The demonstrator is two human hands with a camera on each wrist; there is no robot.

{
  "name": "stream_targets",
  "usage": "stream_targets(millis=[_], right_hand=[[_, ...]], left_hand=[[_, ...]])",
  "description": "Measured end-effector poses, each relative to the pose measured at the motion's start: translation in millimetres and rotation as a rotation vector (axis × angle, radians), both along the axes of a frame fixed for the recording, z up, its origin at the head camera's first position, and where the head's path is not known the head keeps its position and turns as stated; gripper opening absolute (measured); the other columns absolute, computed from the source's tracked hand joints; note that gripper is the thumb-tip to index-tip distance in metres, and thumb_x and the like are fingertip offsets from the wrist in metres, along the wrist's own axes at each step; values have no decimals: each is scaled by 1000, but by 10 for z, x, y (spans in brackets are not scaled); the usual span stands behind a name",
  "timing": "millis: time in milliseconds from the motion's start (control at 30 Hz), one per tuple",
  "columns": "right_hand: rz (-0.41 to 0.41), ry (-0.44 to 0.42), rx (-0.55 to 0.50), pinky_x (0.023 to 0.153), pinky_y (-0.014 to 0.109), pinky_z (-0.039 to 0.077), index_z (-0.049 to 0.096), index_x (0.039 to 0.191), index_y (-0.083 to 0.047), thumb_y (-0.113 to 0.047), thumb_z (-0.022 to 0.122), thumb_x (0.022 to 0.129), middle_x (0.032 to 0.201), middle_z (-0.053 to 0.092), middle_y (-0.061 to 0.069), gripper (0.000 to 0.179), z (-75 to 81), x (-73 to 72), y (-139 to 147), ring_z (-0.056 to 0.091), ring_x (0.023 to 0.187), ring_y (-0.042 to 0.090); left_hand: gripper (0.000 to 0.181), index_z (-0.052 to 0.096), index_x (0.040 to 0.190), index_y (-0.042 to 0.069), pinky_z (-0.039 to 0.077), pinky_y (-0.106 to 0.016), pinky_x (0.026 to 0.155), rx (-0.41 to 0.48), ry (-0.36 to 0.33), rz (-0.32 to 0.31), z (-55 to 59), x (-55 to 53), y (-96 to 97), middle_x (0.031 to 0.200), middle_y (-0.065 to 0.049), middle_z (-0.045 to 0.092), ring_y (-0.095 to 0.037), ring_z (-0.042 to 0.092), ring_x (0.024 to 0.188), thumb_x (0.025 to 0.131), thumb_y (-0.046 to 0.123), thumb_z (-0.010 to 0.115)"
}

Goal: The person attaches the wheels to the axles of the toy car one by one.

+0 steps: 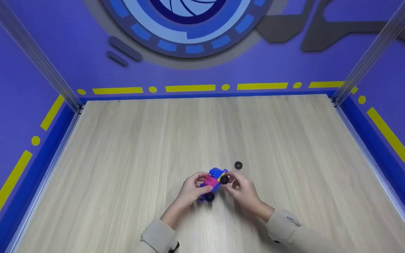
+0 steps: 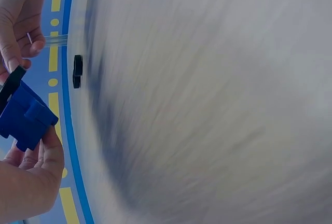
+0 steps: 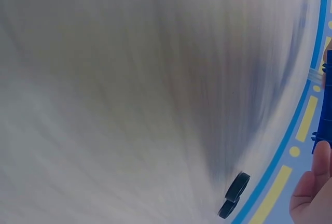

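Note:
A small blue, pink and yellow toy car (image 1: 211, 181) is held tilted above the table, with black wheels (image 1: 209, 196) on the side facing the camera. My left hand (image 1: 190, 189) grips its body, thumb on the near side and fingers behind. With thumb and fingertips, my right hand (image 1: 243, 191) pinches the black wheel (image 1: 224, 179) at the car's far end. In the left wrist view, the blue underside (image 2: 30, 115) shows between both hands. The right wrist view catches just the car's blue edge (image 3: 326, 105) beside my right fingers (image 3: 320, 162).
A loose black wheel (image 1: 238, 165) lies on the wooden table (image 1: 135, 158) just beyond my right hand. From the side it looks like two stacked discs (image 3: 237, 186). Purple walls with yellow marks (image 1: 190, 88) enclose the table at the back and sides.

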State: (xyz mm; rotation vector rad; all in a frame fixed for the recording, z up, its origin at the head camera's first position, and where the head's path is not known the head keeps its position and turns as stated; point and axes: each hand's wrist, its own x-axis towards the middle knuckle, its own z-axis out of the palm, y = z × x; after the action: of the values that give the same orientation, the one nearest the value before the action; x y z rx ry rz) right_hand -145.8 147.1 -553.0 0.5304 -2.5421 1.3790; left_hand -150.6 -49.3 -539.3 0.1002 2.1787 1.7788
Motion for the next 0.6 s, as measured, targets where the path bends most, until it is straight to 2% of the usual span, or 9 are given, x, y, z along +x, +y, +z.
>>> stream_targets(millis=[33,233,433,600], right_hand=[[0,-4,10,55,23,47,57,103,-7,-9,69,72,80,57,0,33,0,0,2,51,63,4],[13,-45,32,58,24,47,56,104,-7,-3,68,72,82,57,2,35,-4,4,25,51,64,6],[58,-134,-6,61,21,46,56,107,-8,-7,66,75,88,56,4,33,23,-1,48,51,65,7],[64,-207,6,64,21,46,55,110,-5,-9,66,77,95,57,8,35,74,-14,58,53,69,8]], left_hand=[[47,50,119,4,46,-35,80,-8,4,0,-35,-7,-2,112,-13,55,-21,54,94,77,16,67],[44,51,118,7,46,-36,82,-44,36,-12,-29,12,-20,113,-13,55,-21,55,94,77,13,66],[43,51,117,7,45,-40,84,-57,93,-37,-8,28,-40,114,-15,55,-26,56,97,76,9,65],[41,53,116,11,42,-45,87,-99,106,-47,-7,48,-47,117,-14,54,-28,54,103,77,8,65]])
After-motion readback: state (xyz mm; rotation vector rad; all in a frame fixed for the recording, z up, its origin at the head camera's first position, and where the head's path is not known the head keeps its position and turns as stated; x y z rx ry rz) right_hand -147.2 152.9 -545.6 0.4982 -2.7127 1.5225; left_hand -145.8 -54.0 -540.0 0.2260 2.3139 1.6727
